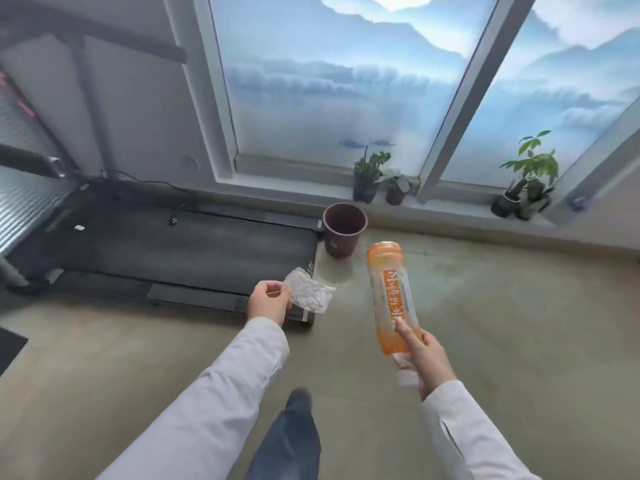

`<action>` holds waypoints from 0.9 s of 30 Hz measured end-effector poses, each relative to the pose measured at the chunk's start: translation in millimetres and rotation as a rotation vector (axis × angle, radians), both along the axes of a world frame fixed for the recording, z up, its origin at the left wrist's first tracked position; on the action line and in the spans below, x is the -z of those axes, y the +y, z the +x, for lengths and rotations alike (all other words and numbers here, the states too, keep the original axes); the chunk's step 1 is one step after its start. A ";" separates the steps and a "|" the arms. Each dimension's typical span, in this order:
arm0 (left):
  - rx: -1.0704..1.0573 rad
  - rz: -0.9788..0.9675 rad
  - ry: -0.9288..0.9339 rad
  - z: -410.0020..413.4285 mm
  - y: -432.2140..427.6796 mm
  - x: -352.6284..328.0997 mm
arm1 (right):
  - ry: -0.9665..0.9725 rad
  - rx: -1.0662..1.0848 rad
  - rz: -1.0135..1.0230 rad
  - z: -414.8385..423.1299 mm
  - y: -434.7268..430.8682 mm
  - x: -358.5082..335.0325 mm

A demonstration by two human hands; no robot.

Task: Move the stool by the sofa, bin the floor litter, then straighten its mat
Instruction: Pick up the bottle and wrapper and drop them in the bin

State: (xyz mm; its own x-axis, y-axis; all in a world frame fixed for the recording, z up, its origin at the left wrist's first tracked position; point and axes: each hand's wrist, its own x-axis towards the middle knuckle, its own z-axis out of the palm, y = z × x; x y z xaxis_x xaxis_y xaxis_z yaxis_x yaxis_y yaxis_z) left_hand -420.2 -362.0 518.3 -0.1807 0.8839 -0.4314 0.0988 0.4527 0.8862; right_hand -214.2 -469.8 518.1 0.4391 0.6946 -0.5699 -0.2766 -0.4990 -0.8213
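Grey-green floor [485, 323] fills the lower part of the view, and along its far edge a low window ledge [311, 197] with small potted plants [369, 174] is seen. A dark treadmill [173, 251] lies on the floor at the left. Just beside its far right corner, close under the ledge, a brown bin [343, 230] stands upright and open.

Two pieces of litter are held above the floor, both near the bin. The left hand [268, 301] is closed on a crumpled clear plastic wrapper [310, 294], pinched at one edge. This wrapper looks very light and soft, so any edge is enough for a hold. The right hand [424, 355] is gripping an orange plastic bottle [393, 299] at its neck end, with the bottom pointing to the bin. The bottle seems empty, so it is judged light, rather stiff, but smooth and perhaps slippery; a hold around the narrow neck is likely the most secure.

Stool, sofa and mat are not seen in this view.
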 end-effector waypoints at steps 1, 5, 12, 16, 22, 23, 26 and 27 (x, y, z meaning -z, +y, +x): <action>0.014 0.003 -0.002 12.1 17.7 0.0 | -0.002 0.013 0.002 10.7 16.1 0.3; 0.076 -0.006 0.000 57.7 94.1 6.4 | -0.012 0.081 0.006 47.2 92.7 5.5; 0.150 -0.099 0.040 123.7 209.2 9.7 | -0.012 0.133 -0.054 112.2 199.3 -2.6; 0.184 -0.128 0.052 167.5 261.9 13.9 | -0.051 0.165 -0.063 162.5 236.6 -1.9; 0.124 -0.142 0.061 222.8 333.8 36.1 | -0.001 0.132 -0.113 228.0 299.7 23.4; 0.106 -0.154 0.062 228.5 343.6 39.7 | 0.007 0.118 -0.118 234.9 311.9 27.7; 0.031 -0.161 0.092 256.1 379.9 47.2 | 0.034 0.060 -0.116 268.6 362.9 36.8; 0.011 -0.159 0.111 265.7 391.3 49.3 | 0.032 0.034 -0.120 280.5 379.9 39.3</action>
